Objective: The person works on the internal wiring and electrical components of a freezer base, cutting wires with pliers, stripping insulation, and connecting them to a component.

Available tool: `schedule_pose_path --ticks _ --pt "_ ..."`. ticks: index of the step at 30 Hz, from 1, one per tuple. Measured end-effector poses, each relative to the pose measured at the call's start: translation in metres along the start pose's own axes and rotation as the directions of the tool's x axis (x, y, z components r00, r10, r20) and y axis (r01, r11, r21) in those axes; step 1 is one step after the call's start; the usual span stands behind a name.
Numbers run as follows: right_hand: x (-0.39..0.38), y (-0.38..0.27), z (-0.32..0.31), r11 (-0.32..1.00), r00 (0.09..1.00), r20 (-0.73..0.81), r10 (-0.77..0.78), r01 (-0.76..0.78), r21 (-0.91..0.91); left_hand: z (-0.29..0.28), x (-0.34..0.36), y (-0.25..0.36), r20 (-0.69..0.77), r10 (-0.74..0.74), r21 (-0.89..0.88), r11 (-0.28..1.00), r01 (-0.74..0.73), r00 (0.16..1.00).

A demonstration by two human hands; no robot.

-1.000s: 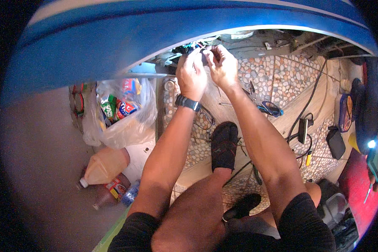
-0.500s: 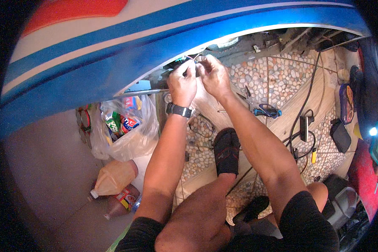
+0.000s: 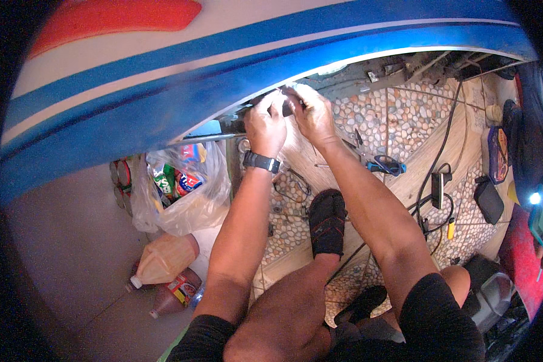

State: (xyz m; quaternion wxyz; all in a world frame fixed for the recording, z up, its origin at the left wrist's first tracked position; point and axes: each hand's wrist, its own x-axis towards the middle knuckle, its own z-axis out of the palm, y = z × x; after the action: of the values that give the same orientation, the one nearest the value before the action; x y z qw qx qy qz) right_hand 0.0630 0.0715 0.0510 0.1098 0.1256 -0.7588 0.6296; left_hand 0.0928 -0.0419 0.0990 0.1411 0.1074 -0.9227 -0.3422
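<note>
My left hand point(image 3: 265, 128), with a dark watch point(image 3: 261, 161) on its wrist, is raised to the lower rim of a blue and white vehicle-like panel point(image 3: 163, 114). Its thumb and fingers are pinched together. Close beside it, my right hand point(image 3: 315, 119) is closed in a similar pinch, fingertips almost meeting the left ones. Thin wires showed between the fingertips half a second ago; glare and the fingers now mostly hide them. Bright light falls on both hands. Behind them the dark space under the panel is hard to make out.
A clear plastic bag point(image 3: 208, 208) of colourful wrappers lies left, above two bottles, one cloudy point(image 3: 169, 258) and one reddish-brown point(image 3: 178, 292). At right are a blue-handled tool point(image 3: 387, 165), a black cable point(image 3: 446, 139), a power strip point(image 3: 438, 186) and a dark case point(image 3: 487, 199).
The view has shifted slightly, so the panel sits lower. Both hands stay together at the rim, and the wires seen between the fingertips are now largely hidden.
</note>
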Motion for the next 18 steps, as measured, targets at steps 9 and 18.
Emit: schedule_pose_path --ticks 9,18 --pt "0.005 -0.007 0.003 0.999 0.999 -0.048 0.016 -0.018 -0.038 0.015 0.003 -0.011 0.087 -0.326 -0.482 0.813 0.326 0.941" --pt "0.018 -0.016 -0.010 0.906 0.895 0.174 0.411 -0.421 0.027 0.019 0.003 -0.017 0.342 -0.400 -0.779 0.385 0.495 0.850"
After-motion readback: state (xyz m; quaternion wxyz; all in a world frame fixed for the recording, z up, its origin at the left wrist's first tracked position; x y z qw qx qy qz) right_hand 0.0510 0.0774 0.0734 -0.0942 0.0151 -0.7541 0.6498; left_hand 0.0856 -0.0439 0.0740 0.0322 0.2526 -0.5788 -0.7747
